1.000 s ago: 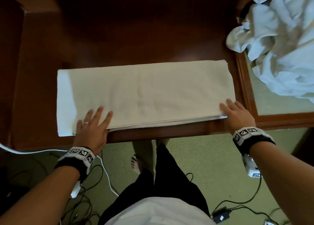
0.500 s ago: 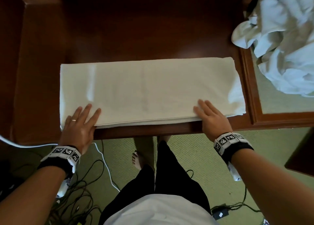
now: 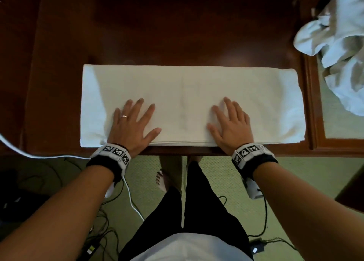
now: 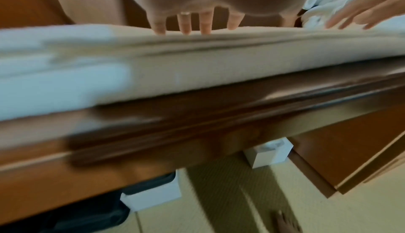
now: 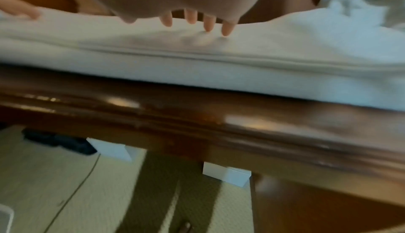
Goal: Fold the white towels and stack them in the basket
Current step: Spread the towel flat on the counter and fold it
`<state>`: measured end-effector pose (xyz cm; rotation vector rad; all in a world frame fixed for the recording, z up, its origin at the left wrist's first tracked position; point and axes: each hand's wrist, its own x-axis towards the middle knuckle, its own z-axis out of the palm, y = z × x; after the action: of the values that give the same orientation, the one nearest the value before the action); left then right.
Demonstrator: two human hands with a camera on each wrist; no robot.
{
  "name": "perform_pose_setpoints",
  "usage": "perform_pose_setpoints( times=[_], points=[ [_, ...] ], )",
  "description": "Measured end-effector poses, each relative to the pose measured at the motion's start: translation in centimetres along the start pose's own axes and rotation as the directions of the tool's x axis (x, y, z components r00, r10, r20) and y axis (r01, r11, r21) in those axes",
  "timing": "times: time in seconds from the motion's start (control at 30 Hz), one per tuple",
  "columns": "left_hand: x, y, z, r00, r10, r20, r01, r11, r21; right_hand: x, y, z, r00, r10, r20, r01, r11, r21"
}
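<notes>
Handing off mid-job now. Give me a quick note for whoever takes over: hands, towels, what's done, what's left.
Left hand: open, flat on the folded towel, left of middle.
Right hand: open, flat on the same towel, right of middle.
Towel: a long folded strip along the near edge of the wooden table.
Pile of unfolded towels: far right.
Done: lengthwise folds.
Left: fold the strip shorter, put it in the basket (not in view), then the pile.

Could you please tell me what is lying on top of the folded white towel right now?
Both hands lie flat on the folded towel: the left hand left of centre, the right hand right of centre, fingers spread. Nothing else rests on it. Whatever lies between its layers is hidden.
</notes>
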<state>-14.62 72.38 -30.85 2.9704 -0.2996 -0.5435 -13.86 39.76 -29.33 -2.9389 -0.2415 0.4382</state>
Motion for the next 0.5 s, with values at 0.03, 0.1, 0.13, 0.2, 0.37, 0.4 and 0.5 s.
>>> perform_pose_setpoints(
  times=[0.03, 0.1, 0.13, 0.2, 0.37, 0.4, 0.5],
  points=[
    [0.2, -0.7, 0.6, 0.999, -0.035, 0.028, 0.034, 0.999, 0.032, 0.2, -0.2, 0.5, 0.994, 0.011, 0.112, -0.007, 0.999, -0.038],
    [-0.4, -3.2, 1.1, 0.990, -0.133, 0.049, 0.130, 0.990, 0.063, -0.2, 0.0, 1.3, 0.981, 0.007, 0.192, 0.009, 0.996, -0.085],
    [-0.7, -4.4, 1.1, 0.983, -0.178, 0.049, 0.175, 0.983, 0.062, -0.4, 0.2, 1.5, 0.981, -0.004, 0.192, 0.024, 0.995, -0.102],
    [-1.2, -5.6, 0.7, 0.966, -0.250, 0.071, 0.247, 0.968, 0.040, -0.5, -0.1, 1.3, 0.983, -0.013, 0.185, 0.033, 0.994, -0.105],
    [1.2, 0.3, -0.6, 0.976, -0.219, 0.013, 0.219, 0.972, -0.091, 2.4, -3.6, 0.5, 0.998, -0.020, 0.064, 0.023, 0.999, -0.038],
    [1.8, 2.0, -0.3, 0.987, -0.158, 0.026, 0.160, 0.984, -0.073, 2.9, -3.7, 0.8, 0.995, -0.046, 0.089, 0.052, 0.997, -0.061],
    [2.9, 4.4, 1.0, 0.991, -0.121, 0.057, 0.123, 0.992, -0.027, 3.0, -0.9, 1.3, 0.993, -0.062, 0.101, 0.071, 0.993, -0.093]
  ],
)
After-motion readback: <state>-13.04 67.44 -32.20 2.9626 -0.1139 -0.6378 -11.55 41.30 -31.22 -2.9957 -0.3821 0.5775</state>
